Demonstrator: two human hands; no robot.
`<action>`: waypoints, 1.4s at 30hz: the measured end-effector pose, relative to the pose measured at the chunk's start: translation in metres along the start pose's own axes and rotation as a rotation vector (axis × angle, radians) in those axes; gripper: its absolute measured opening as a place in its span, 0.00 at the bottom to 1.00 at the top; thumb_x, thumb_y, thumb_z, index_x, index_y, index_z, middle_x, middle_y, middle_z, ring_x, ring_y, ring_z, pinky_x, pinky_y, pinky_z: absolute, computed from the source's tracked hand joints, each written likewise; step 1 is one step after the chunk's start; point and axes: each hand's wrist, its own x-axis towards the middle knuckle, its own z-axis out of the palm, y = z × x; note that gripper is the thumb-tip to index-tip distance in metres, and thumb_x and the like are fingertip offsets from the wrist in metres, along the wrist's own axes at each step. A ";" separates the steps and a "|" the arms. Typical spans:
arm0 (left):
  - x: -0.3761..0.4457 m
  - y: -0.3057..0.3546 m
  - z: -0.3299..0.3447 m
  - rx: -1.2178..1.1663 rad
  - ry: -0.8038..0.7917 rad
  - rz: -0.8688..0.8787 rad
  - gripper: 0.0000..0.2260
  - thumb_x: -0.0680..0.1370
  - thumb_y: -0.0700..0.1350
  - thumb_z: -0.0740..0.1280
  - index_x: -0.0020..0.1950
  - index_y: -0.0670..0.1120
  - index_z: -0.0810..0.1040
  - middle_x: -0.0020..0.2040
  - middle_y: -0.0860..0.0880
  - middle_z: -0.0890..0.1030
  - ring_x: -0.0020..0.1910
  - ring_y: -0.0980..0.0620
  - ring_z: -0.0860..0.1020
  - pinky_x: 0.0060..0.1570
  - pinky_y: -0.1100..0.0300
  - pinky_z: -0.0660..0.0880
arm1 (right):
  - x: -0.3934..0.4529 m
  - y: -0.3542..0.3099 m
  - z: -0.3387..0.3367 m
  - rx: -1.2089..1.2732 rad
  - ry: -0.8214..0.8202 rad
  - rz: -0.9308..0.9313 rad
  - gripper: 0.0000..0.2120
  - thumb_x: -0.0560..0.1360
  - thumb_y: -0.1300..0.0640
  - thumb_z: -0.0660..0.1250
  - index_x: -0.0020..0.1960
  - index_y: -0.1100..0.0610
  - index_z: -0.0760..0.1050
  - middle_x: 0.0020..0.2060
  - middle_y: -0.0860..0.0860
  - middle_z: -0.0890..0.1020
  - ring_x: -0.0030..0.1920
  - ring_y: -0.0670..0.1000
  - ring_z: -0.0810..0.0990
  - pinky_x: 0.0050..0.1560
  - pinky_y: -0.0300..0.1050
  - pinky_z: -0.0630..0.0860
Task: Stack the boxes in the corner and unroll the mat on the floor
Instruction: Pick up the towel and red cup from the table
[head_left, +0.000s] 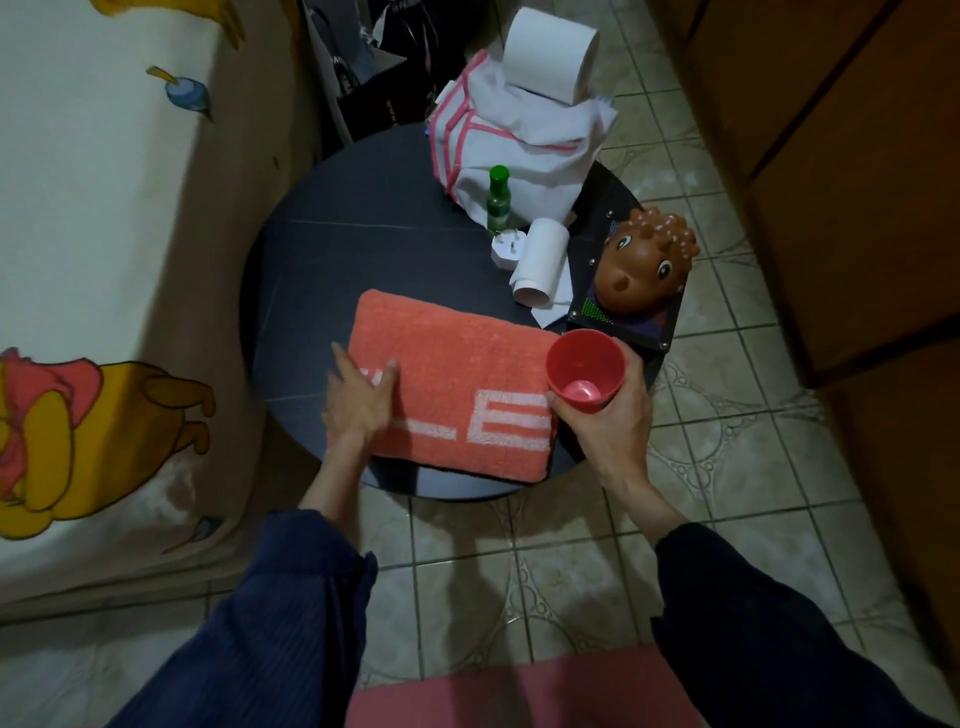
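- Pink matting (519, 691) lay across the tiled floor (727, 467) nearest me, already flat as far as I could see, with its edges cut off by the frame.
- My left hand (361, 400) rested with fingers spread flat on the folded coral mat (457, 395), which sat on the round dark table (337, 249) at its near edge.
- My right hand (608, 415) was wrapped around one red cup (585, 370), held just beside the mat's right end.
- I judged the step in hand to be clearing the mat for lifting (the cup wanted setting down first, on bare tabletop well away from the clutter), then taking the mat with both hands by its near edge so it unfolded downward onto the floor.
- Further back I counted one toy head (644, 265), one small paper roll (540, 265), one white plug (508, 250) and one green bottle (497, 200).
- Farthest stood one white pink-trimmed bag (498, 150) with one large paper roll (550, 57) on top.
- No boxes for stacking showed plainly; I could not tell where they were.
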 end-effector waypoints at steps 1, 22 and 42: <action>-0.001 -0.001 0.001 -0.021 -0.013 -0.015 0.38 0.77 0.60 0.59 0.78 0.45 0.43 0.75 0.37 0.60 0.73 0.36 0.60 0.72 0.38 0.54 | -0.001 -0.001 0.001 -0.003 0.006 0.006 0.43 0.59 0.58 0.80 0.69 0.56 0.64 0.63 0.54 0.74 0.64 0.54 0.72 0.65 0.52 0.70; -0.114 0.020 -0.027 -0.408 0.013 0.024 0.23 0.76 0.53 0.67 0.65 0.43 0.67 0.62 0.42 0.77 0.61 0.42 0.76 0.57 0.55 0.70 | -0.042 -0.045 -0.050 -0.025 0.001 0.031 0.41 0.60 0.58 0.80 0.69 0.55 0.64 0.63 0.54 0.74 0.64 0.54 0.72 0.58 0.43 0.68; -0.298 0.003 -0.230 -0.698 0.410 -0.068 0.24 0.74 0.54 0.69 0.66 0.47 0.67 0.60 0.44 0.78 0.59 0.44 0.77 0.64 0.45 0.72 | -0.138 -0.261 -0.092 0.062 -0.400 -0.400 0.40 0.60 0.54 0.80 0.67 0.57 0.66 0.62 0.54 0.75 0.61 0.50 0.73 0.58 0.42 0.69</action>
